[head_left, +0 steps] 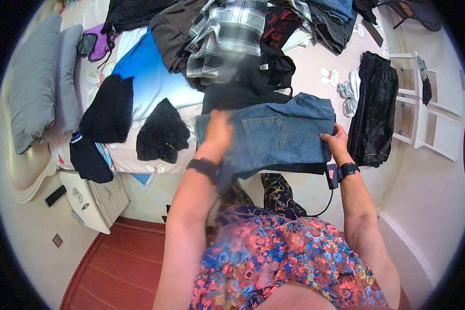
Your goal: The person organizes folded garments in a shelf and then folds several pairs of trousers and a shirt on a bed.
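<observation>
A pair of blue jeans (307, 121) lies folded near the front edge of the bed, a stitched back pocket facing up. My right hand (338, 139) grips their right edge, thumb on top and fingers underneath. At their left end, my left hand (219, 130) is closed on the denim, its fingers curled and partly hidden. A smeared patch blurs the cloth beside it. Black cloth (305, 168) shows beneath the jeans along the front edge. Each wrist wears a dark band, and a small box with a cable sits by the right one.
Behind the jeans is a pile with a plaid shirt (232, 31) and other clothes. Folded black trousers (374, 108) and grey-white socks (349, 95) lie right. Black furry pieces (163, 132), a blue-white garment (157, 77) and grey pillows (33, 82) are left. A white rack (434, 126) stands right.
</observation>
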Tool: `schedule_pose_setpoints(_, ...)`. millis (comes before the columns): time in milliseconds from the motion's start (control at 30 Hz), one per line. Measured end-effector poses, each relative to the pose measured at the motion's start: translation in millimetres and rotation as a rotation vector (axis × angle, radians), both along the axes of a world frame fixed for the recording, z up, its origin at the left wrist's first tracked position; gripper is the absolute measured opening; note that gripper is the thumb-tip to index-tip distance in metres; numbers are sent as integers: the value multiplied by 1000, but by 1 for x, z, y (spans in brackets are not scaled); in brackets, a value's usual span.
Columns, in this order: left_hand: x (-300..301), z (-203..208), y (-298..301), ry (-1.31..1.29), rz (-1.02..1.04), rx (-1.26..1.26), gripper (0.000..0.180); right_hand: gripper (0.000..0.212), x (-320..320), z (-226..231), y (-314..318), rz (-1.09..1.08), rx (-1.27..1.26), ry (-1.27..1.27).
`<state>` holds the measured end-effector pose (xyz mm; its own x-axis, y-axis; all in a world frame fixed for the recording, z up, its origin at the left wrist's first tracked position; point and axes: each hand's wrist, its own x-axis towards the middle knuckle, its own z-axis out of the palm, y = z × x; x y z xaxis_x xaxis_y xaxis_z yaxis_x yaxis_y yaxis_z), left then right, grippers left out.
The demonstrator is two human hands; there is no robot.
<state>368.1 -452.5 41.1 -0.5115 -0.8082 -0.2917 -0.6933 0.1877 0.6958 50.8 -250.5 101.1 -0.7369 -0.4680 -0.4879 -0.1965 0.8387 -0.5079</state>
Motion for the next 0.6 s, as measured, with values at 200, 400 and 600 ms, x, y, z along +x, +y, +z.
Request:
schedule_pose_setpoints(200, 23, -25, -1, -75, 74, 57, 18, 48, 7, 12, -11, 158, 144, 236)
schedule_pose_setpoints(400, 56, -5, -11, 1024, 800, 1394, 20, 44, 0, 12, -13, 158, 149, 232)
schedule_pose_setpoints(600, 52, 24, 19, 623, 832, 689, 54, 48, -1, 22, -13, 309, 143, 383)
